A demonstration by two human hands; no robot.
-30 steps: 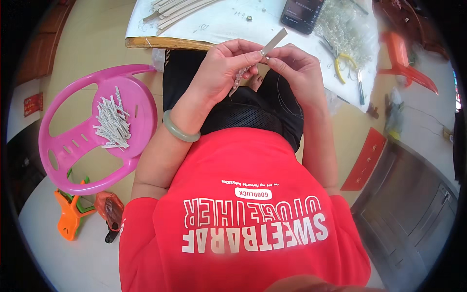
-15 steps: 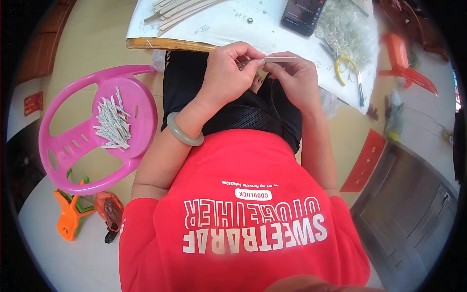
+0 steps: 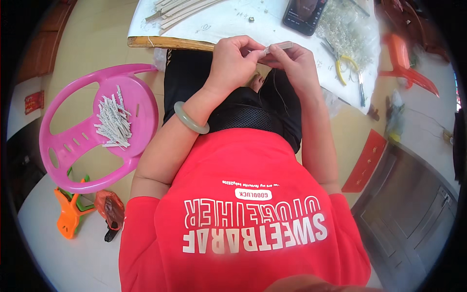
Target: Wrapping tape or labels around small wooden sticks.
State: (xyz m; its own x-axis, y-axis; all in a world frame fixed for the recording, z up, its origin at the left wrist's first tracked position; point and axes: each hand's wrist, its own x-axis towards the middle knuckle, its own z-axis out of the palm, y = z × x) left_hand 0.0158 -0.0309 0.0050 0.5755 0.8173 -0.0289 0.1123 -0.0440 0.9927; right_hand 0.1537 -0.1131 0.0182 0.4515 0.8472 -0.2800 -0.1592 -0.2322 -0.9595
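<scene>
- The left hand [image 3: 235,61], in the head view just past 12 o'clock from the middle, pinches the near end of a narrow pale strip [image 3: 283,45] between thumb and fingers.
- The right hand [image 3: 297,61], toward 1 o'clock, has its thumb and fingers closed on the same strip, which lies between the two hands and slants slightly up toward its free end.
- A fine thread [image 3: 276,86] hangs below the right hand.
- A pale green bangle [image 3: 191,118] circles the left wrist, at 10 o'clock.
- Ahead, at 12 o'clock, is a white-covered table [image 3: 233,25]; on it lie loose strips [image 3: 187,13] at 11, a phone [image 3: 305,14] at 1, clear beads [image 3: 348,36] between 1 and 2, and yellow-handled pliers [image 3: 342,65] at 2.
- A pink chair [image 3: 73,173] stands at 9 o'clock, bearing a heap of short pale pieces [image 3: 113,122].
</scene>
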